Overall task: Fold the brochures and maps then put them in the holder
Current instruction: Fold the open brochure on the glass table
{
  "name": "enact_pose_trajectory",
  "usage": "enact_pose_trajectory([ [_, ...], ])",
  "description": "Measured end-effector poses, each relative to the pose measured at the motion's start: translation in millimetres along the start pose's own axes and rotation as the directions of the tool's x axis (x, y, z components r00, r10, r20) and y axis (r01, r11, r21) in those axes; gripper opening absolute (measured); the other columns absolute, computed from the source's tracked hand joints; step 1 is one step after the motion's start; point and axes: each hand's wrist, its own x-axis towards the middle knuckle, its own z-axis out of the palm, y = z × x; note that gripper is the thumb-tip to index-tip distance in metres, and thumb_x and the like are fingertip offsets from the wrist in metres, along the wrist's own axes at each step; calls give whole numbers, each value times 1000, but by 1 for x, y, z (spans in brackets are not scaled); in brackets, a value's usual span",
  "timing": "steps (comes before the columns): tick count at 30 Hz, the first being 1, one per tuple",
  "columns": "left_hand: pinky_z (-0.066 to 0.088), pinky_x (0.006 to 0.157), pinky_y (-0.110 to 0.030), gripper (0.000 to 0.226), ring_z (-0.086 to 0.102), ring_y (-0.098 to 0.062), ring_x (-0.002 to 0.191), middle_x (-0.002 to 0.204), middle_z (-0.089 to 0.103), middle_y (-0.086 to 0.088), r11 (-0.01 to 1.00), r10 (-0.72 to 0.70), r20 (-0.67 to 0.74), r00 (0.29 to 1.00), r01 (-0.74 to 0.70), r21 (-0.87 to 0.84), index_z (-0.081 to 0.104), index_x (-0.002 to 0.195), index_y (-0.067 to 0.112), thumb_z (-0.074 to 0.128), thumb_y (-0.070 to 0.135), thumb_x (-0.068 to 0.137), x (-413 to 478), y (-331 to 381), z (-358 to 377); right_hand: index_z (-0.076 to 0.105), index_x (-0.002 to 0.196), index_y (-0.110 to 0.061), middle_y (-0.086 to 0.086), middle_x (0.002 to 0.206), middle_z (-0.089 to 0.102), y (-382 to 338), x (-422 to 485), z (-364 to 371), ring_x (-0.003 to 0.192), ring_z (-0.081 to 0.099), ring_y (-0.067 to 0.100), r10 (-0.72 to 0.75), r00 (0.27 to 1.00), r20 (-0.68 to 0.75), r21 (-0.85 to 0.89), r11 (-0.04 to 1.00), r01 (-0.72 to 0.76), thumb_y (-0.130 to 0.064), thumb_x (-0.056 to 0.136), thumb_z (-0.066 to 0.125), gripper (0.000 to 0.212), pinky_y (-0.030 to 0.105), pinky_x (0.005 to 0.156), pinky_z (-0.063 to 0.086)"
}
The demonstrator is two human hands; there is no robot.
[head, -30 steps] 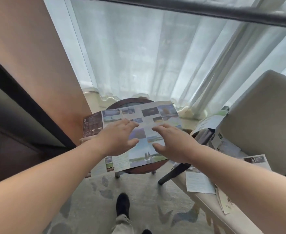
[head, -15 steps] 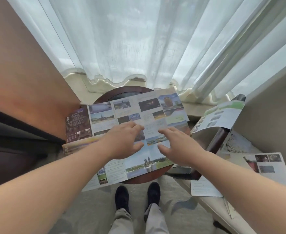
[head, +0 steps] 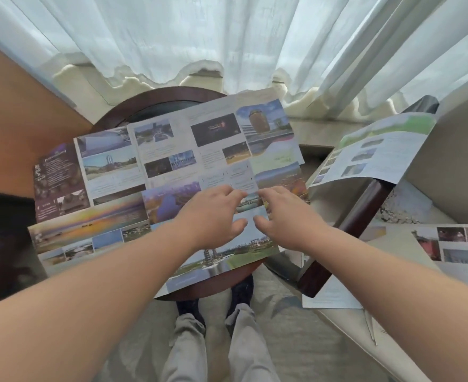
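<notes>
- Glossy printed paper is seen in the unfolded brochure (head: 166, 172).
- Dark polished wood is shown by the tabletop (head: 155, 99).
- Sheer white cloth is seen in the curtain (head: 227, 31).

sheer curtains (head: 227, 37), round table (head: 155, 102), armchair (head: 453, 150)

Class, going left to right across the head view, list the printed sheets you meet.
Large unfolded brochure on the round table → green-topped brochure draped over the chair arm → brochure with red photos.

Bare forearms, grey trousers (head: 188, 351), dark shoes (head: 242, 289)
</notes>
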Motion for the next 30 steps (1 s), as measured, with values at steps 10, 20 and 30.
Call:
enact_pose_trajectory([
  [10, 38, 105, -39, 57, 44, -23, 128, 139, 46, -4, 997, -82, 42, 996, 81, 18, 36, 145, 21, 48, 44, 94, 24, -5, 38, -16, 152, -22, 12, 162, -15, 27, 51, 49, 148, -4, 37, 274, 962, 0, -44, 961, -273, -68, 76, 65, 120, 52, 117, 16],
  [20, 38, 106, -40, 56, 43, -23, 131, 141, 46, -3, 996, -92, 58, 994, 91, 17, 36, 146, 22, 49, 42, 95, 25, -7, 38, -13, 154, -19, -6, 163, -12, 31, 49, 71, 148, -4, 33, 256, 957, -137, -69, 961, -267, -54, 86, 61, 107, 41, 118, 16],
  [30, 39, 105, -44, 54, 45, -26, 128, 139, 47, -4, 998, -66, 47, 997, 65, 13, 39, 143, 20, 48, 43, 95, 24, 3, 29, 17, 154, -32, 2, 137, 37, 33, 31, 67, 108, 39, 26, 223, 932, -286, 79, 975, -209, -12, 90, 55, 77, 33, 83, 41],
])
